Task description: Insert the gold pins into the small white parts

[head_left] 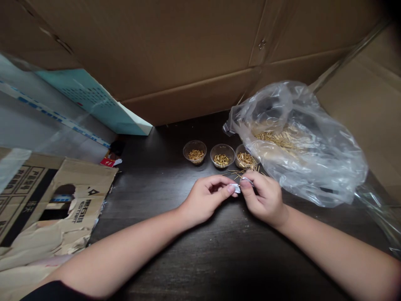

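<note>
My left hand (208, 196) is closed in a pinch, with a small white scrap (235, 188) like paper or tape at its thumb and fingertip. Close beside it my right hand (263, 196) pinches too; another white scrap (247, 181) and the tip of a thin gold-coloured pin (241, 177) show at its fingertips. Whether the scraps are wrapped on the fingers I cannot tell. Just beyond the hands, several loose gold-coloured pins (235, 172) lie on the dark table. Three clear plastic cups (194, 144) (222, 147) (240, 149) stand in a row behind, holding small gold-coloured pieces.
A clear plastic bag (326, 167) with many gold-coloured pins (278, 140) lies at the right. Cardboard walls (188, 50) rise at the back and right. At the left are a torn cardboard piece (81, 209) and a light blue box (94, 100). The dark table (194, 259) lies below the arms.
</note>
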`<action>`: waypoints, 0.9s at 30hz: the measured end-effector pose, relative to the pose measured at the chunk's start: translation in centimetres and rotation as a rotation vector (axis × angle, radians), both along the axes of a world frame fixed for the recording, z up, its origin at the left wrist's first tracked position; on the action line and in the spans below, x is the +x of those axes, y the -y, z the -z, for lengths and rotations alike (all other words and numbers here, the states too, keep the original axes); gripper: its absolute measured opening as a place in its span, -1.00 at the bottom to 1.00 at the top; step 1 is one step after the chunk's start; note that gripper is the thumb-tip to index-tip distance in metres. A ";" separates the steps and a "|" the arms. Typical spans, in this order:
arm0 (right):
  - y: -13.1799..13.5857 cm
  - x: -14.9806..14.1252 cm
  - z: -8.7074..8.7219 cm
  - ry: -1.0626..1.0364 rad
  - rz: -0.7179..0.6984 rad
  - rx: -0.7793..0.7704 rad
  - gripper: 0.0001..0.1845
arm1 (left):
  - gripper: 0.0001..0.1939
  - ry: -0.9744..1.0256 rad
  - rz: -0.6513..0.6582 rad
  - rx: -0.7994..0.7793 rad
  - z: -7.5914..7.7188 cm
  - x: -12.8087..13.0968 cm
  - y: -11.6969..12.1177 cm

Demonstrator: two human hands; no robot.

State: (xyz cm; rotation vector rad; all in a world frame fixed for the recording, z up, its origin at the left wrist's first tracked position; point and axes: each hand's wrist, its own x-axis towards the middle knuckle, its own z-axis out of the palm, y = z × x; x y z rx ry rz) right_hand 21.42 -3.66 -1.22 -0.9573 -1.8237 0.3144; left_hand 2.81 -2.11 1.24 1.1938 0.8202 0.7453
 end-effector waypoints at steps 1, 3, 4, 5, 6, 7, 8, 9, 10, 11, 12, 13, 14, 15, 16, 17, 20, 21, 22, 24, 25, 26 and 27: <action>0.0 0.0 0.0 0.000 0.004 0.002 -0.89 | -0.81 -0.003 0.003 0.011 0.1 0.0 0.0; 0.0 0.0 0.0 0.007 0.003 0.004 -0.89 | -0.82 -0.018 0.006 0.036 0.1 0.0 0.0; 0.0 0.0 0.0 0.012 0.001 0.005 -0.89 | -0.82 -0.028 0.005 0.050 0.1 0.0 0.0; 0.0 0.0 0.1 0.020 -0.001 0.007 -0.88 | -0.82 -0.041 0.001 0.066 0.1 0.0 0.1; 0.0 0.0 0.1 0.032 0.000 0.009 -0.88 | -0.82 -0.059 -0.005 0.085 0.1 0.0 0.1; 0.0 0.0 0.2 0.046 0.002 0.012 -0.87 | -0.82 -0.084 -0.013 0.111 0.1 0.0 0.2; 0.0 -0.1 0.2 0.063 0.007 0.014 -0.87 | -0.81 -0.116 -0.025 0.147 0.1 -0.1 0.2; 0.0 -0.1 0.3 0.079 0.012 0.016 -0.87 | -0.81 -0.156 -0.041 0.198 0.1 -0.1 0.2; -0.1 -0.1 0.4 0.094 0.017 0.017 -0.87 | -0.81 -0.204 -0.060 0.268 0.1 -0.2 0.3; -0.1 -0.1 0.5 0.105 0.019 0.015 -0.87 | -0.83 -0.253 -0.081 0.356 0.1 -0.3 0.2; -0.1 -0.1 0.6 0.114 0.020 0.009 -0.87 | -0.85 -0.300 -0.098 0.457 0.1 -0.4 0.2; -0.1 -0.1 0.7 0.121 0.020 0.002 -0.86 | -0.87 -0.336 -0.107 0.565 0.2 -0.5 0.2; -0.1 -0.1 0.7 0.129 0.019 -0.006 -0.86 | -0.89 -0.361 -0.109 0.670 0.3 -0.7 0.1; -0.1 -0.1 0.8 0.135 0.017 -0.013 -0.85 | -0.90 -0.379 -0.106 0.763 0.3 -0.8 0.0; 0.0 -0.1 0.8 0.141 0.013 -0.021 -0.84 | -0.90 -0.393 -0.097 0.839 0.4 -0.9 -0.1; 0.0 -0.1 0.8 0.144 0.009 -0.028 -0.83 | -0.91 -0.406 -0.089 0.900 0.5 -1.0 -0.1; 0.0 -0.1 0.7 0.133 -0.017 -0.050 -0.83 | -0.91 -0.455 -0.079 1.022 0.7 -1.2 -0.2; 0.0 -0.1 0.7 0.128 -0.033 -0.055 -0.83 | -0.90 -0.479 -0.075 1.056 0.7 -1.2 -0.1; -0.1 -0.1 0.7 0.125 -0.051 -0.056 -0.83 | -0.89 -0.508 -0.067 1.089 0.7 -1.2 -0.1; -0.1 -0.1 0.7 0.125 -0.085 -0.052 -0.84 | -0.85 -0.577 -0.034 1.140 0.6 -1.2 -0.1; -0.1 -0.1 0.7 0.128 -0.097 -0.050 -0.85 | -0.82 -0.607 -0.011 1.151 0.6 -1.3 -0.1; -0.2 -0.1 0.7 0.130 -0.107 -0.050 -0.85 | -0.81 -0.626 0.011 1.150 0.6 -1.3 -0.1; -0.2 -0.1 0.7 0.131 -0.114 -0.051 -0.86 | -0.79 -0.629 0.030 1.139 0.6 -1.4 -0.1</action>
